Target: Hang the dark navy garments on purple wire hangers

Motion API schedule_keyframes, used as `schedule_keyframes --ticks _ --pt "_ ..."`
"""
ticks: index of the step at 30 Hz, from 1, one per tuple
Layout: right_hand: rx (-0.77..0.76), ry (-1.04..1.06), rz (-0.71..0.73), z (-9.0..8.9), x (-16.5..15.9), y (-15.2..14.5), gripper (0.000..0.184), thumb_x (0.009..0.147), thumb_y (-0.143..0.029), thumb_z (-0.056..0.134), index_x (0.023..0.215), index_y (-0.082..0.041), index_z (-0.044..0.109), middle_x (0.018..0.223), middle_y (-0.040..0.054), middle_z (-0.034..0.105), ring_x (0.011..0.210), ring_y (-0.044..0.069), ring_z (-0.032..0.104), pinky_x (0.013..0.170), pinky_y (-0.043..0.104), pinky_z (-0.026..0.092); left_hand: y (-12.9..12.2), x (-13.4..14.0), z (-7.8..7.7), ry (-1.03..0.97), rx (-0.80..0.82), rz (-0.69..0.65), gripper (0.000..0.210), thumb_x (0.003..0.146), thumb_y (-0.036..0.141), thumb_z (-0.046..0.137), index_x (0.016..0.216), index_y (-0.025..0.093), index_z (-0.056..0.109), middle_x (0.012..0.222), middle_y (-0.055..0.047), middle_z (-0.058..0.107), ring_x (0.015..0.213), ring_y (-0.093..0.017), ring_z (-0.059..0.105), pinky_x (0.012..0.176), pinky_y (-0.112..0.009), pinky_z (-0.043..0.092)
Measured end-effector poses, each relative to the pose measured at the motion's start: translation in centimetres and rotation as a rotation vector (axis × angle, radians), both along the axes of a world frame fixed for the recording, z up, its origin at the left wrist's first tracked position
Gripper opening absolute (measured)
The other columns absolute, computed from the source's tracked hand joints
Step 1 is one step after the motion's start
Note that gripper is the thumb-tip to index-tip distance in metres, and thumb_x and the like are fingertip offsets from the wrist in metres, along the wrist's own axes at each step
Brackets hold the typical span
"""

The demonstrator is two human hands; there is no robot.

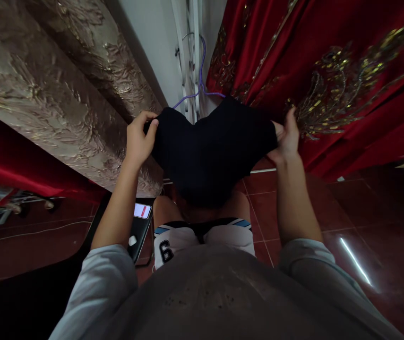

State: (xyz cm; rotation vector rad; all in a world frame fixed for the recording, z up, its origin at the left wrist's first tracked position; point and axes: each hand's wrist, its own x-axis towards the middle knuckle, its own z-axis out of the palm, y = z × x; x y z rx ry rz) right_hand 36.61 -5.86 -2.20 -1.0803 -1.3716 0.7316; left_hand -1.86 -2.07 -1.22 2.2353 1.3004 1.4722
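Observation:
A dark, nearly black shirt (209, 146) hangs in front of me on a purple hanger (201, 71), stretched wide between my hands. My left hand (141, 134) is closed on its left shoulder or sleeve end, thumb in front and fingers behind. At the opposite sleeve end, my right hand (287, 139) has its thumb raised and apart, with the fingers against the sleeve edge and partly hidden by it. The hanger's hook meets a pale metal frame (194, 52) by the wall. Below, the shirt's lower part hangs in shadow above my knees.
A beige embossed curtain (91, 80) falls on the left and a red sequined curtain (315, 85) on the right. Near my left leg, a lit phone (142, 210) and a small white object (133, 240) lie on a black surface (140, 233). The floor has red tiles (301, 212).

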Motion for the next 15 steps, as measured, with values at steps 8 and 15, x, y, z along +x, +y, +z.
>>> schedule_keyframes --ticks 8,15 --pt "0.137 0.377 -0.088 2.2 -0.8 -2.6 0.028 0.084 -0.045 0.076 0.072 -0.023 0.062 0.065 -0.0017 0.052 0.056 0.012 0.044 0.053 0.026 0.039 -2.8 5.1 4.2 -0.116 -0.002 -0.303 0.039 0.093 0.053 0.066 0.125 0.029 0.068 0.136 -0.007 0.068 0.141 -0.030 0.053 0.123 -0.052 0.035" --pt "-0.003 -0.261 0.699 2.6 -5.8 -9.4 0.018 0.092 -0.037 0.070 0.101 -0.022 0.071 0.089 -0.0001 0.067 0.076 0.012 0.059 0.069 0.025 0.048 -6.8 6.2 4.5 -0.559 -0.462 -0.482 0.043 0.101 0.052 0.052 0.119 0.018 0.069 0.111 -0.012 0.074 0.101 -0.023 0.074 0.091 -0.039 0.062"
